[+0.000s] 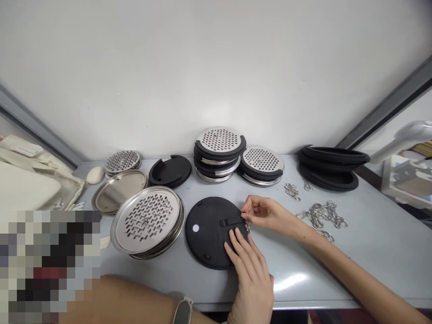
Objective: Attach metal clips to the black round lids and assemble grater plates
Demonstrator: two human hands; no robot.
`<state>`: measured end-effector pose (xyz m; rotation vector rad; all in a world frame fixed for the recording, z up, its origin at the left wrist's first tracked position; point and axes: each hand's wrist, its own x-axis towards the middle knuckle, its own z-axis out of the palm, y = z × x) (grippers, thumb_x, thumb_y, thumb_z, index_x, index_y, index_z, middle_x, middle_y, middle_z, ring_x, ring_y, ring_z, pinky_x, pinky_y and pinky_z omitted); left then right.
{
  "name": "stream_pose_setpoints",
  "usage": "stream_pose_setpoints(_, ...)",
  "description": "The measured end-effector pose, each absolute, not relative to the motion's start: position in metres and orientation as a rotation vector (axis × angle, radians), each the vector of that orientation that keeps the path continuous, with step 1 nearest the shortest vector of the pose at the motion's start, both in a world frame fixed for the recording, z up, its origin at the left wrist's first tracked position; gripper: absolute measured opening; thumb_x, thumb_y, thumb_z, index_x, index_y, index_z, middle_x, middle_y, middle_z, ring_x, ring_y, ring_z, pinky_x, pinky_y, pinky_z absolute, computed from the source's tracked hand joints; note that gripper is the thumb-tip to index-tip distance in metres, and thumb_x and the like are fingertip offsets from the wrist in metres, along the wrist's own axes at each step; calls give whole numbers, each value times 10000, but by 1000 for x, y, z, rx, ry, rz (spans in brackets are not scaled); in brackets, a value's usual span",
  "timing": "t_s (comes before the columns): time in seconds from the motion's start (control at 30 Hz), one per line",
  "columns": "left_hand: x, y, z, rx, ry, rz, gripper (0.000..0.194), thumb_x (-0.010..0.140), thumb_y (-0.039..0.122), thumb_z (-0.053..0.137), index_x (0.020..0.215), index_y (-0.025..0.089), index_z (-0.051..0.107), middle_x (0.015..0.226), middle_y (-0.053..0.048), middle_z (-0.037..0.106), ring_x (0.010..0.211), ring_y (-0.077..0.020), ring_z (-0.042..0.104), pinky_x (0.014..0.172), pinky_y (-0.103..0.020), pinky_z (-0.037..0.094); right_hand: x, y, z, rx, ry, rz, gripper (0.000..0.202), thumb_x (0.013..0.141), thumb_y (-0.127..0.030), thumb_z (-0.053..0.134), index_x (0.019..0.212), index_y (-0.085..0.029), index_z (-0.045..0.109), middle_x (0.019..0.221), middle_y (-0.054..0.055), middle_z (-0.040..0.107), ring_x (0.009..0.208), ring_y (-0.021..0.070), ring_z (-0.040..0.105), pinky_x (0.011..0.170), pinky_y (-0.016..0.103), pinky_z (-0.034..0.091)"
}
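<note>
Lying flat, a round matte-black disc (pixel 214 243) with one white dot (pixel 195 228)

Grey tabletop (pixel 378 252), pale wall (pixel 216 67) behind, cream oval object (pixel 95 175) left

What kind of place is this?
Probably a small workshop: there's a metal worktable, stacks of perforated metal discs and a pile of metal clips, like parts for putting together.

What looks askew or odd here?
At the back right, the upper black holders sit shifted off the lowest holder. At left, the large perforated plate overhangs the plates beneath, making both stacks uneven.
</note>
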<state>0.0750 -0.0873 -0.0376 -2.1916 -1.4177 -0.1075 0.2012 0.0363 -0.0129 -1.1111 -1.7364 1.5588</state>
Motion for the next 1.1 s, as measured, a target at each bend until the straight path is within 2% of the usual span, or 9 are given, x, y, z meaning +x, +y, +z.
stream_pose_setpoints(0.2, 75, -87, -36, -2198, -1406, -94, 748, 816, 542, 542, 1221, -87, 515, 1224, -321, 539, 1139, -447, 515, 897, -564, 468, 203, 35, -6, -1099, -1843, 1507, 243, 804, -364, 667, 890, -160, 567, 749, -2, 587, 695, 115, 558, 670, 257, 461)
stream_pose_setpoints(0.47, 75, -87, -37, -2189, -1417, -125, 704, 793, 535, 572, 1208, -33, 552, 1215, -267, 572, 1139, -426, 524, 891, -555, 485, 200, 34, 2, -1184, -1812, 1541, 283, 774, -414, 676, 829, -150, 589, 752, 31, 627, 692, 138, 587, 667, 291, 487)
stream_pose_setpoints(0.63, 78, -87, -44, -2182, -1454, -189, 771, 731, 556, 632, 1199, -51, 553, 1224, -293, 554, 1151, -453, 502, 900, -574, 472, 201, 37, -4, -1114, -1735, 1508, 287, 750, -364, 716, 887, -172, 553, 764, 6, 601, 704, 126, 584, 684, 282, 497)
stream_pose_setpoints(0.87, 76, -87, -40, -2178, -1423, -123, 762, 765, 569, 587, 1209, -48, 546, 1219, -287, 560, 1144, -444, 513, 899, -564, 476, 202, 39, -9, -1087, -1714, 1575, 252, 781, -352, 683, 911, -169, 567, 761, 23, 619, 710, 133, 585, 677, 284, 487)
stream_pose_setpoints(0.97, 74, -87, -36, -2191, -1401, -84, 730, 813, 544, 540, 1220, -63, 528, 1221, -297, 554, 1139, -433, 521, 895, -551, 482, 200, 38, -8, -1123, -1675, 1611, 271, 748, -378, 703, 863, -158, 596, 779, 42, 630, 718, 144, 589, 674, 291, 488)
stream_pose_setpoints(1.1, 74, -87, -35, -2202, -1406, -91, 730, 813, 534, 546, 1222, -70, 522, 1222, -300, 551, 1142, -436, 518, 898, -551, 482, 199, 39, -7, -1124, -1734, 1508, 277, 736, -420, 699, 773, -157, 621, 904, 69, 620, 766, 153, 580, 702, 299, 488)
